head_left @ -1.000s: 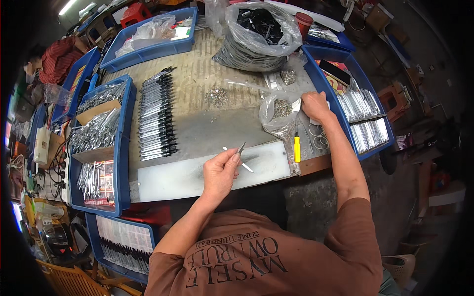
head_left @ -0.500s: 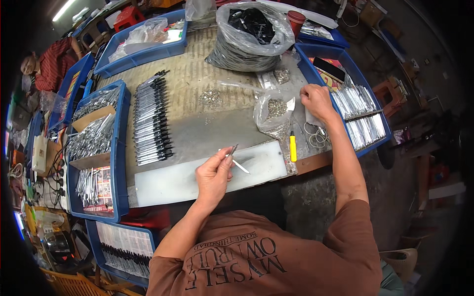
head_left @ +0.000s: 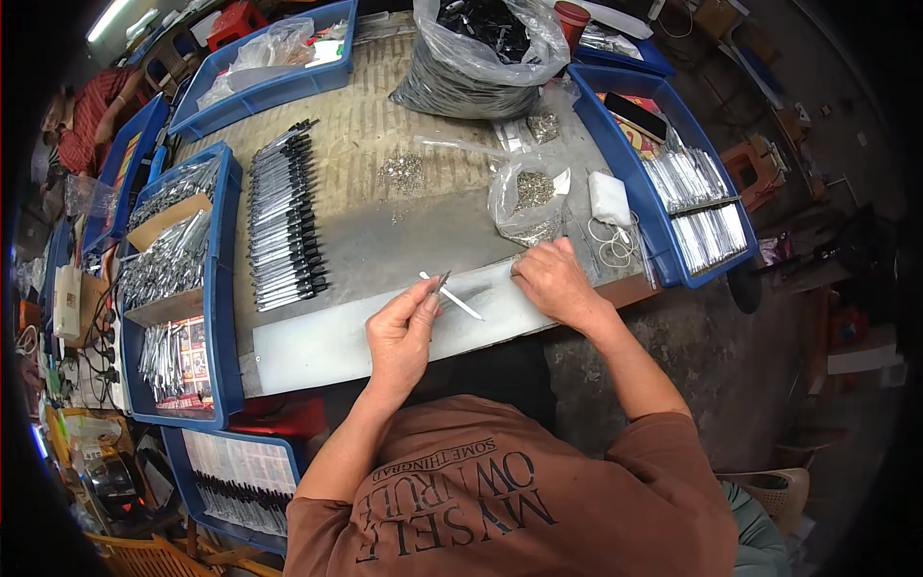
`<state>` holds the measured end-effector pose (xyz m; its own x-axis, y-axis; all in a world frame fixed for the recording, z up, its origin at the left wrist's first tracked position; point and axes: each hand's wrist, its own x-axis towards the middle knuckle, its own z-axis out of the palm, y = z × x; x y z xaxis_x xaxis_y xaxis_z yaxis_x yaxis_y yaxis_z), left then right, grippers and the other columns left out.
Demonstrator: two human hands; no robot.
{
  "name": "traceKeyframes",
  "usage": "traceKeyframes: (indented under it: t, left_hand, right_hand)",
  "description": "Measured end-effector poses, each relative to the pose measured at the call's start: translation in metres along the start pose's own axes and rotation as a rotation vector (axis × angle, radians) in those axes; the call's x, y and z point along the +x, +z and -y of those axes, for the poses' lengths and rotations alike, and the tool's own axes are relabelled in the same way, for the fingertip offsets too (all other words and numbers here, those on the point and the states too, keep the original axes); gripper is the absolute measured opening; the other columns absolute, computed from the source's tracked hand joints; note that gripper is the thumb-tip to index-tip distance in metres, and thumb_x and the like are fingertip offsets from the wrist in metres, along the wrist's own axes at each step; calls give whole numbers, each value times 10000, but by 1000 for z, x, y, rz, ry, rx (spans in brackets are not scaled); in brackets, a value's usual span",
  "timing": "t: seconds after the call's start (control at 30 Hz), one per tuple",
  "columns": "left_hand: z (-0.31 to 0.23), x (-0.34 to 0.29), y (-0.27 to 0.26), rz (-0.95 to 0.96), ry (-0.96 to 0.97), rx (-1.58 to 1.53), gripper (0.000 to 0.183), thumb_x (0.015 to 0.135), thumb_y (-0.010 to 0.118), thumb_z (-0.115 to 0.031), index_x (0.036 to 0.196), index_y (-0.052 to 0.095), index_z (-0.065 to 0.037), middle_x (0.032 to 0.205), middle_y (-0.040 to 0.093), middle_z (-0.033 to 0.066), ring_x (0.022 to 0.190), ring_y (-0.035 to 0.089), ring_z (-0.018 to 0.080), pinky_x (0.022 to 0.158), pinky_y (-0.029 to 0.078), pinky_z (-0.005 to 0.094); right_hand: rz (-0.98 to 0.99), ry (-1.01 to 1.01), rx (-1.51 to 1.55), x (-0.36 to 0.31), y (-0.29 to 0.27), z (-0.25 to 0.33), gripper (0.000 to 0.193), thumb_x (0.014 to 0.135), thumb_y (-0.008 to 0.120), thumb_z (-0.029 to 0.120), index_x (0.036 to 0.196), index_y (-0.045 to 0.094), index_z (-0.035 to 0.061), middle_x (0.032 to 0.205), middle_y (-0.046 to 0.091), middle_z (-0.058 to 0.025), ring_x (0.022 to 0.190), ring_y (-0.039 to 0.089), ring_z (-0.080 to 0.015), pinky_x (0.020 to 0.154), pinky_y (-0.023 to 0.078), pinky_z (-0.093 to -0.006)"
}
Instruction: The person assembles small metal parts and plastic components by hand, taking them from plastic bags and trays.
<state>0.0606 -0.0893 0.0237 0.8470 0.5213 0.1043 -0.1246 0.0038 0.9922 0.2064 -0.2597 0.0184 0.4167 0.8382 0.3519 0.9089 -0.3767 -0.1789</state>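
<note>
My left hand (head_left: 400, 325) is closed over the white mat (head_left: 312, 348), pinching a small pointed metal piece (head_left: 440, 282) between thumb and forefinger. A thin white stick (head_left: 454, 297) with a tapered end slants past the fingertips; I cannot tell whether it is held or lies on the mat. My right hand (head_left: 558, 284) is over the mat's right end, its fingers bent together, and what they hold is hidden. The hand covers the place of a yellow-handled screwdriver. Just beyond it, a clear plastic bag (head_left: 527, 207) of tiny metal parts stands open.
Finished-looking pens (head_left: 282, 216) lie in a row at left. Blue trays of silver pen parts stand left (head_left: 224, 317) and right (head_left: 681, 252). A big bag of black parts (head_left: 476, 82) is at the back. A white block with cord (head_left: 609, 199) lies right.
My right hand has come from beside the right tray, leftward and nearer, to the mat's right end, uncovering the white block and covering the screwdriver. My left hand keeps its pinch.
</note>
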Motion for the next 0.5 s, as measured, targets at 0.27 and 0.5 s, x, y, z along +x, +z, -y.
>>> traceKeyframes:
  t: [0.27, 0.5]
  left_hand:
    - [1, -4, -3, 1, -31, -10, 204, 814, 543, -28, 1007, 575, 33, 745, 566, 38, 543, 438, 37, 472, 352, 160]
    - [2, -3, -8, 35, 12, 62, 200, 810, 544, -24, 998, 578, 36, 770, 547, 30, 540, 427, 38, 466, 347, 162]
  right_hand:
    - [-7, 89, 167, -8, -3, -7, 58, 703, 602, 117, 728, 586, 67, 694, 552, -50, 740, 531, -213, 687, 353, -331]
    - [-14, 43, 121, -2, -3, 2, 50, 679, 611, 93, 701, 586, 57, 685, 549, -62, 718, 530, -223, 664, 360, -335]
